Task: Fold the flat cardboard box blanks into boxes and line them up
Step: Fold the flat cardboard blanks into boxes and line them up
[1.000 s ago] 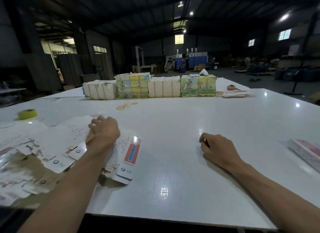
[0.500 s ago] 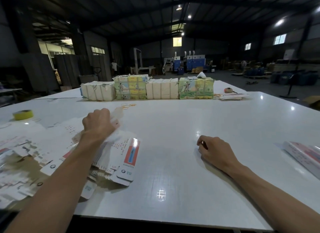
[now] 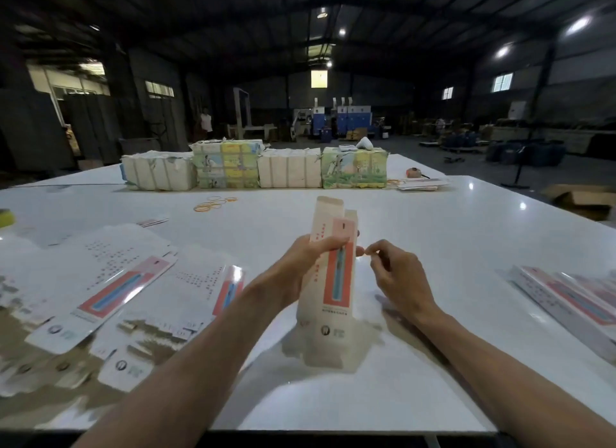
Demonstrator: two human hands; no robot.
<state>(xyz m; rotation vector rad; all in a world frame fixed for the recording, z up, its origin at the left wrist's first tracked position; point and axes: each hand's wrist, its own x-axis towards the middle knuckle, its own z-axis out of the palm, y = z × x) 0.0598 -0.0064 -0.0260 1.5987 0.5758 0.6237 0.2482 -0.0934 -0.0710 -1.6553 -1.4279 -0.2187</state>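
Left grip (image 3: 310, 257): clenched round one blank (image 3: 337, 291) at about its upper third. The fingers wrap behind it and the thumb lies across the printed front.

The blank stands on end between the two grips. Its lower end is on the worktop (image 3: 433, 221) and its top flaps rise above the left grip. The red panel faces the camera. It looks partly opened out of flat; how far, cannot tell.

Right grip (image 3: 396, 277): just right of the blank, fingers curled. Thumb and forefinger are drawn close together near the blank's right edge. Whether they touch or pinch anything, cannot tell.

Left of the left grip: a loose heap (image 3: 126, 281) of flat blanks, overlapping, printed side up, blurred toward the near edge.

Right of the right grip, well apart: boxes (image 3: 566, 301) lying side by side at the worktop's edge.

Beyond both grips:
- Rubber bands (image 3: 213, 203) lie scattered flat.
- Farther on stands a row of four bundles (image 3: 290, 169), white and colour-printed alternating, touching end to end.
- Just right of that row is a thin stack of cards (image 3: 420, 183).

Far left of the left grip, at the frame edge: a yellow roll (image 3: 5, 217).
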